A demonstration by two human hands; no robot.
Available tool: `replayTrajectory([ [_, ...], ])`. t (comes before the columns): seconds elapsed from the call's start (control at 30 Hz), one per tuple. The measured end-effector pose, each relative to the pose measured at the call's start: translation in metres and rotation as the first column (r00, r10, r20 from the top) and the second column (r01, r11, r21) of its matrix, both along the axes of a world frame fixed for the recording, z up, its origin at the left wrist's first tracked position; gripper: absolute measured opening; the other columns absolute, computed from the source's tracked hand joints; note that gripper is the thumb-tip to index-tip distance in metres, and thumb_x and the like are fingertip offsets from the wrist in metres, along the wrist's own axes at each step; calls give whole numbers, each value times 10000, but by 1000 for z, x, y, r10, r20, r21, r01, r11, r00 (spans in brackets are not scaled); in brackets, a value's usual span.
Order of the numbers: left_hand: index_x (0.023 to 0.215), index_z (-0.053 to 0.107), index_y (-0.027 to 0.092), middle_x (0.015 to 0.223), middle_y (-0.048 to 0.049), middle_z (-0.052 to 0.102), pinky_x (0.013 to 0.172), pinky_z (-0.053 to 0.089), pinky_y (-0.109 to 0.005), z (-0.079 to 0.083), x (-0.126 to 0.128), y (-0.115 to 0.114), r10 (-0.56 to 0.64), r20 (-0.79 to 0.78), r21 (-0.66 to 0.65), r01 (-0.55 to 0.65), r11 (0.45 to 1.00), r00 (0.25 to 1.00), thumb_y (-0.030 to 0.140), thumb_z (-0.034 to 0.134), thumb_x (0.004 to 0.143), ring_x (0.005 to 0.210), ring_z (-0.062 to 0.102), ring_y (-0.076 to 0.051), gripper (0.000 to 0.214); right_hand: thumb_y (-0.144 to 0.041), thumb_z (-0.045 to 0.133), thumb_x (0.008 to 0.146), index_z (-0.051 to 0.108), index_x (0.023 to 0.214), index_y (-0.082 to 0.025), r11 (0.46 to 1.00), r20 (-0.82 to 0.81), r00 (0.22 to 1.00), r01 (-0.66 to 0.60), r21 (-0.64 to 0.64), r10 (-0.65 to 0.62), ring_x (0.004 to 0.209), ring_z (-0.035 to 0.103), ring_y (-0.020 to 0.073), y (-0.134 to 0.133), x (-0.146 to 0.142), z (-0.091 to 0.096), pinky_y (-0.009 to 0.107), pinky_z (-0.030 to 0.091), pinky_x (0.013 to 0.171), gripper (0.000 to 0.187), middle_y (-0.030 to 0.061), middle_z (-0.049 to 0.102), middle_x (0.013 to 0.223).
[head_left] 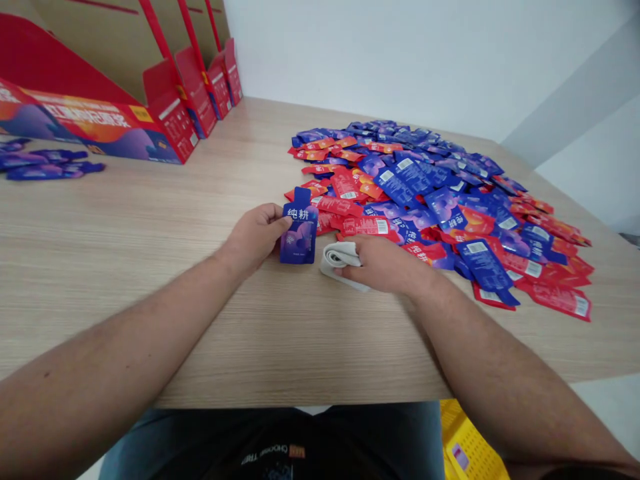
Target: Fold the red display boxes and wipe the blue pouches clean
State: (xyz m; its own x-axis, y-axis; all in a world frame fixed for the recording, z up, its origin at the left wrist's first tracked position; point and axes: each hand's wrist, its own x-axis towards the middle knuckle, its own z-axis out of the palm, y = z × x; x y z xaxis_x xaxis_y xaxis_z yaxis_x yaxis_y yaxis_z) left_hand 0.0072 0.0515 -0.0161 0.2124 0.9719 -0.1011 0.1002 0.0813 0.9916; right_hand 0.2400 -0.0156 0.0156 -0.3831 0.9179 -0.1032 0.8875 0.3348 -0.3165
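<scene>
My left hand (255, 239) pinches a blue spouted pouch (300, 228) upright by its side, with white Chinese lettering on the front and its spout pointing up. My right hand (381, 264) lies over a folded white cloth (340, 262), its fingers curled on the fold. Just beyond that hand spreads a large heap of flat blue and red pouches (430, 200), some showing barcodes. The hands do not touch the heap. The pouch's lower edge is close to the tabletop.
The light wood table (150, 280) ends at a white wall. Red and cardboard display boxes (100, 113) stand in a row at the back left, with several purple pouches (45, 163) lying near them. A yellow crate (465, 443) sits on the floor at lower right.
</scene>
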Motion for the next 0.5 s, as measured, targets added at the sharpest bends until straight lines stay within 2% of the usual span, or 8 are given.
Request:
replayTrajectory([
  [0.13, 756, 522, 198, 552, 41, 560, 421, 441, -217, 3, 2, -3, -63, -53, -8, 63, 998, 997, 242, 617, 814, 436, 521, -105, 119, -412, 637, 875, 701, 1022, -200, 984, 74, 982, 171, 57, -175, 804, 664, 231, 11, 17, 6, 306, 465, 669, 266, 77, 734, 960],
  [0.23, 750, 549, 194, 573, 21, 602, 447, 474, -226, 4, 2, -6, -134, -127, -8, 134, 991, 983, 276, 609, 841, 457, 561, -113, 137, -396, 647, 862, 705, 1048, -201, 941, -63, 952, 307, 146, -301, 762, 664, 227, 13, 24, 13, 307, 472, 656, 276, 56, 742, 919],
  [0.33, 731, 578, 189, 583, 1, 626, 460, 481, -225, 5, 3, -9, -218, -221, -22, 219, 976, 951, 316, 582, 868, 474, 587, -119, 187, -383, 631, 873, 702, 1065, -209, 919, -239, 933, 322, 226, -268, 781, 663, 232, 8, 19, 17, 338, 500, 700, 268, 45, 737, 930],
  [0.5, 717, 596, 188, 572, 5, 614, 474, 482, -224, 7, 7, -19, -279, -291, -8, 289, 957, 915, 327, 543, 889, 491, 598, -126, 228, -422, 622, 895, 679, 1064, -219, 908, -258, 961, 191, 373, -96, 940, 634, 264, -8, -5, 13, 388, 501, 805, 271, 66, 694, 1002],
])
